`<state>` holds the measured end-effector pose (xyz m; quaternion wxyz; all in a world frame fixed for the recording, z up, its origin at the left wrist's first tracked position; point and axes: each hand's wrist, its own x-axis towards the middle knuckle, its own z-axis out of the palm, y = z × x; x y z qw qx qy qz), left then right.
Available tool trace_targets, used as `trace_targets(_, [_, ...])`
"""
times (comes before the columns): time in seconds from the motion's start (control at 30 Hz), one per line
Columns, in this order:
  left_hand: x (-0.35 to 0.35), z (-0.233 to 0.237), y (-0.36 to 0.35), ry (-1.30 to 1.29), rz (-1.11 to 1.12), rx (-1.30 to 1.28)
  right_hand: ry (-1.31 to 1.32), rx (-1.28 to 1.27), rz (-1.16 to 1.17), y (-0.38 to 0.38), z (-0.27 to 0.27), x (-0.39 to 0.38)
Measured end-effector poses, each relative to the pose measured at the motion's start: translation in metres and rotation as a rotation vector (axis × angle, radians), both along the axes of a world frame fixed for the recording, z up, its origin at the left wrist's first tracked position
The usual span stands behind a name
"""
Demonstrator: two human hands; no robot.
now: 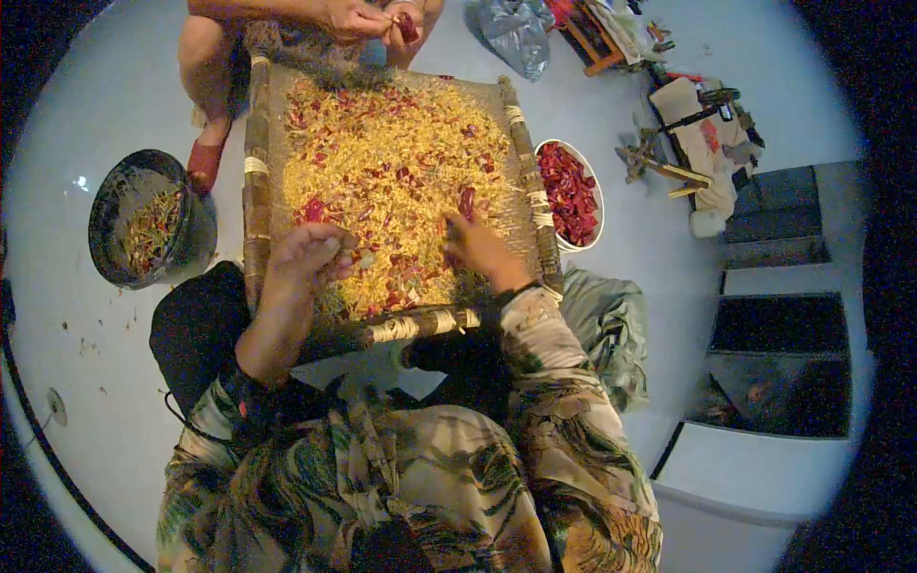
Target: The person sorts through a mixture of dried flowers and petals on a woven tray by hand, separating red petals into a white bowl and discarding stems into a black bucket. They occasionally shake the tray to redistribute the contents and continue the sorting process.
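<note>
A woven tray (522,158) with a wooden pole frame lies in front of me, covered with yellow seeds (382,172) and scattered red dried chili pieces. Above its near left part is my left hand (310,253), fingers curled together around something small that I cannot make out. My right hand (480,250) reaches over the near right part, its thumb and fingers closing on a dark red piece that looks like a dried chili. Another dried chili (466,202) lies just beyond these fingertips.
Beyond the tray another person's hands (368,21) hold a dark red chili (408,28). A white bucket (599,205) of red chilies stands to the right; a black bucket (103,224) with stems and scraps stands left. A plastic bag (516,38) and a low stool (683,105) lie farther off.
</note>
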<state>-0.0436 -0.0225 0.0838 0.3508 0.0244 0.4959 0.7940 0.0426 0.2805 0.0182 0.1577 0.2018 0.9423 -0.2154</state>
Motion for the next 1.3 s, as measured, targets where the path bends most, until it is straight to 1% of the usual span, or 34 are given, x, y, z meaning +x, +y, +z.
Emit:
trace_targets(0.1, [0.004,0.007,0.002,-0.026,-0.013,0.043,0.087,0.138,0.204,-0.027,-0.023,0.023])
trace_targets(0.13, [0.004,0.004,0.003,-0.023,-0.022,0.052,0.044,0.038,0.206,-0.049,0.006,0.017])
trace_targets(0.23, [0.002,-0.009,0.006,-0.001,-0.047,0.035,0.368,-0.157,0.451,-0.064,0.000,0.008])
trace_targets(0.37, [-0.005,-0.031,0.009,0.024,-0.054,0.009,0.380,0.029,0.387,-0.043,-0.009,0.008])
trace_targets(0.4, [-0.005,-0.032,0.010,0.032,-0.049,0.003,0.383,0.069,0.245,-0.041,0.003,0.010])
trace_targets(0.47, [-0.004,-0.034,0.011,0.049,-0.035,-0.009,0.369,0.163,0.123,-0.009,0.004,0.015])
trace_targets(0.5, [-0.004,-0.035,0.011,0.055,-0.048,-0.034,0.363,0.209,0.060,0.007,-0.001,0.016])
trace_targets(0.57, [-0.004,-0.036,0.015,0.073,-0.078,-0.080,0.405,0.400,-0.017,0.037,-0.022,0.016])
trace_targets(0.6, [-0.003,-0.036,0.017,0.074,-0.098,-0.077,0.426,0.495,-0.056,0.043,-0.024,0.014])
trace_targets(0.7, [-0.004,-0.045,0.020,0.104,-0.155,-0.083,0.509,0.585,0.038,0.052,-0.030,0.011])
trace_targets(0.77, [-0.008,-0.059,0.021,0.154,-0.193,-0.097,0.389,0.550,0.094,0.059,-0.046,0.015])
trace_targets(0.8, [-0.007,-0.058,0.022,0.153,-0.185,-0.113,0.330,0.533,0.122,0.057,-0.046,0.015])
trace_targets(0.9, [-0.001,-0.056,0.025,0.170,-0.174,-0.131,0.247,0.373,-0.039,0.051,-0.041,0.021])
trace_targets(0.97, [0.000,-0.062,0.025,0.212,-0.176,-0.108,0.327,0.231,-0.036,0.036,-0.017,0.030])
trace_targets(1.0, [0.000,-0.060,0.026,0.272,-0.206,-0.141,0.368,0.157,-0.035,0.027,-0.007,0.033])
trace_targets(1.07, [0.002,-0.053,0.032,0.393,-0.266,-0.205,0.375,0.018,-0.159,0.016,0.003,0.034])
trace_targets(1.1, [0.005,-0.054,0.036,0.470,-0.253,-0.186,0.377,-0.050,-0.220,0.013,0.003,0.035])
trace_targets(1.17, [0.012,-0.058,0.046,0.624,-0.226,-0.149,0.500,-0.422,-0.239,0.002,0.001,0.033])
trace_targets(1.2, [0.014,-0.045,0.050,0.778,-0.217,-0.241,0.557,-0.613,-0.244,-0.005,-0.002,0.031])
trace_targets(1.23, [0.015,-0.021,0.053,0.930,-0.208,-0.336,0.527,-0.779,-0.314,-0.014,0.005,0.030])
trace_targets(1.27, [0.015,-0.006,0.057,1.082,-0.198,-0.432,0.492,-0.945,-0.382,-0.028,0.025,0.028])
trace_targets(1.3, [0.017,-0.001,0.064,0.916,-0.194,-0.329,0.453,-1.110,-0.451,-0.042,0.045,0.026])
